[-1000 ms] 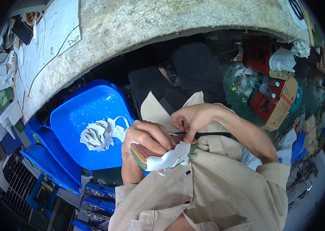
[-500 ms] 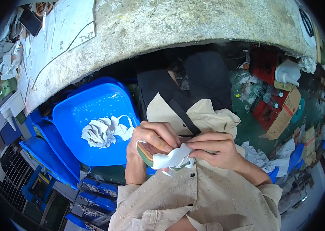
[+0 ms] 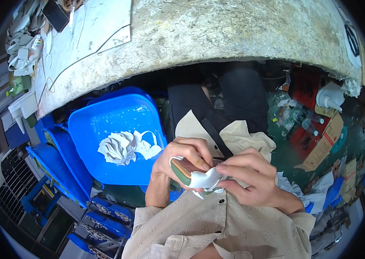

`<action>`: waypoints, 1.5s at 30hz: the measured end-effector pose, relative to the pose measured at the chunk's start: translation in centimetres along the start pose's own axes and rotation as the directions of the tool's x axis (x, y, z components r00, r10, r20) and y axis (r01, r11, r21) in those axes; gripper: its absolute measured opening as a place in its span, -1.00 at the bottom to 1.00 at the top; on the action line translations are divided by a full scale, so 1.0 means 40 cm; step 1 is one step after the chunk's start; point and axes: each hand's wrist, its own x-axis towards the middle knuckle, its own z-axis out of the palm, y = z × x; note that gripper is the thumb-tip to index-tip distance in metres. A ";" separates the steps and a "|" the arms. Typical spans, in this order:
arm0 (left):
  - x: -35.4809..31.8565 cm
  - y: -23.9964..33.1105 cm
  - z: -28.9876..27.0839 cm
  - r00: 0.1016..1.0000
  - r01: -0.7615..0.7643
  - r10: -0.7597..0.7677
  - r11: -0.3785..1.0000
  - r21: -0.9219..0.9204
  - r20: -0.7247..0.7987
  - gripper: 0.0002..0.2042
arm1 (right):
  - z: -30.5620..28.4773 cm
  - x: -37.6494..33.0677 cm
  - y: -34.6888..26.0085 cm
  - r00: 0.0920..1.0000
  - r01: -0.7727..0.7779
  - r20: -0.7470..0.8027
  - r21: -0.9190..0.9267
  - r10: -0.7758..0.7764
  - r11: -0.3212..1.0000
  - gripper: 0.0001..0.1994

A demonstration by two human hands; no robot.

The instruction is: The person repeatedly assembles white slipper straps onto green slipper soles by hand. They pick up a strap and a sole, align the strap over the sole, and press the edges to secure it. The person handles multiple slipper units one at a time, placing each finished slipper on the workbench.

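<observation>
My left hand [image 3: 187, 156] is closed around a green shoe last [image 3: 181, 174] with a brown sole board on top, holding it tilted in front of my shirt. A white shoe upper [image 3: 204, 180] wraps the last, its loose edges hanging below. The left thumb presses on the brown board beside the upper's edge. My right hand [image 3: 252, 176] meets the upper at its right end, fingertips and thumb pinching the white material. The fingers partly hide that end of the last.
Left of my lap, a blue plastic tray [image 3: 104, 118] holds a stack of white uppers [image 3: 120, 149]. A worn worktable [image 3: 199, 32] curves across the far side, with a phone [image 3: 56, 15] on it. Bottles [image 3: 307, 124] and a cardboard box [image 3: 323, 143] lie at the right.
The whole view has shifted, so the scene sits slightly farther right and lower. My right thumb has dropped lower, and its fingers have slid along the upper's edge. The left hand keeps its grip.
</observation>
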 end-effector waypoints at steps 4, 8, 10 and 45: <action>0.005 0.008 0.003 0.999 0.028 -0.030 0.999 0.044 0.030 -0.50 | -0.016 0.053 0.005 0.958 -0.245 0.195 0.184 0.209 0.952 -0.76; 0.010 0.007 0.003 0.998 0.040 -0.044 0.996 0.083 0.040 -0.51 | -0.061 0.120 0.020 0.832 -0.420 0.478 0.209 0.282 0.883 -0.84; 0.012 0.009 0.001 0.998 0.053 -0.057 0.995 0.081 0.040 -0.52 | -0.078 0.156 0.025 0.738 -0.481 0.609 0.173 0.291 0.859 -0.85; 0.022 -0.015 0.009 0.982 0.187 -0.189 0.981 -0.058 -0.029 -0.22 | -0.120 0.231 0.072 0.610 -0.446 0.760 0.097 0.223 0.890 -0.73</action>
